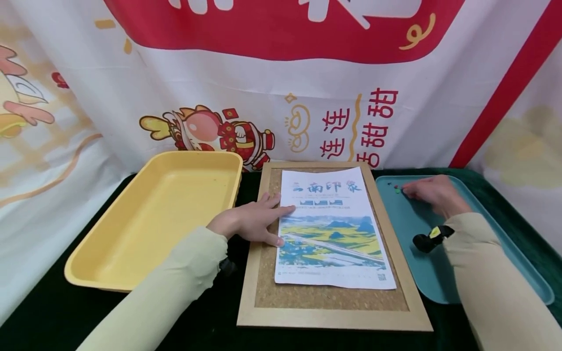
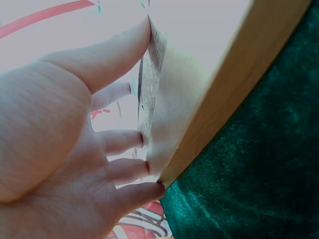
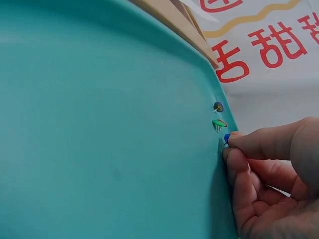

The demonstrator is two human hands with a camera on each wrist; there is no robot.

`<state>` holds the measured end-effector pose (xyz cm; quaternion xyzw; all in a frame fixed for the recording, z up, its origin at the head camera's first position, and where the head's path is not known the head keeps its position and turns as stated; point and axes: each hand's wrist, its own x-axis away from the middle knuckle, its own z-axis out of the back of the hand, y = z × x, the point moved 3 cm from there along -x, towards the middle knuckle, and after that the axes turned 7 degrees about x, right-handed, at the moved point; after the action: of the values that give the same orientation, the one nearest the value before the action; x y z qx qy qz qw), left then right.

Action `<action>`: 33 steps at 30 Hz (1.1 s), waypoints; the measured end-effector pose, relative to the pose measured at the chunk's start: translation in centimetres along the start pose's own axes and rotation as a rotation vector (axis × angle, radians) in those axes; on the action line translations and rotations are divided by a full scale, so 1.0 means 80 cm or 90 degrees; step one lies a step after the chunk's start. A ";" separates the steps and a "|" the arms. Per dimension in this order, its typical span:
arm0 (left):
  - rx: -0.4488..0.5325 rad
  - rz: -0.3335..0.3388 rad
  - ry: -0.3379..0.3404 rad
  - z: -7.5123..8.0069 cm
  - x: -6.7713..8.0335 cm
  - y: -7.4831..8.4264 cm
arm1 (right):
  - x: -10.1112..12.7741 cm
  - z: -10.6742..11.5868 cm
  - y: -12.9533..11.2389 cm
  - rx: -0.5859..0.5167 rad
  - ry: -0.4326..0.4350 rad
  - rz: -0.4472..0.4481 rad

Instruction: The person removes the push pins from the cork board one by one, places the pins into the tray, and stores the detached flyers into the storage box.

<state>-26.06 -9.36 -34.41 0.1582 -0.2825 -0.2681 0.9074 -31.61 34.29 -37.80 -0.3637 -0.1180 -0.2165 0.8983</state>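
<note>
A printed paper sheet (image 1: 327, 275) with a landscape picture lies on a wood-framed cork board (image 1: 335, 301). My left hand (image 1: 252, 219), fingers spread and straight, rests on the sheet's left edge and the board beside it. Over the far end of a teal tray (image 1: 432, 265), my right hand (image 1: 432, 192) pinches a blue thumbtack (image 3: 227, 138) between thumb and fingertip. Just beside it in the right wrist view are a green thumbtack (image 3: 218, 123) with a red edge behind it, and a dark one (image 3: 218, 106).
To the left of the board stands a yellow tray (image 1: 153, 219). Dark green cloth (image 1: 210, 312) covers the table. Behind everything hangs a white printed curtain (image 1: 246, 83). A black wrist camera (image 1: 428, 241) on my right wrist hangs over the teal tray.
</note>
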 end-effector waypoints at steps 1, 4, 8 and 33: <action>0.000 0.000 0.000 0.000 -0.001 0.000 | 0.000 0.000 0.002 -0.001 -0.003 0.002; -0.003 0.007 0.000 0.000 0.000 0.000 | -0.001 0.000 0.004 -0.001 -0.010 0.010; -0.002 0.011 0.002 0.001 0.001 0.001 | -0.002 0.001 0.002 0.002 -0.010 0.002; 0.001 0.015 -0.002 0.001 0.001 0.004 | 0.011 0.001 -0.007 0.001 0.005 0.031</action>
<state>-25.94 -9.14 -34.16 0.1556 -0.2859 -0.2575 0.9098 -31.10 33.69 -37.06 -0.3647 -0.1059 -0.1961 0.9041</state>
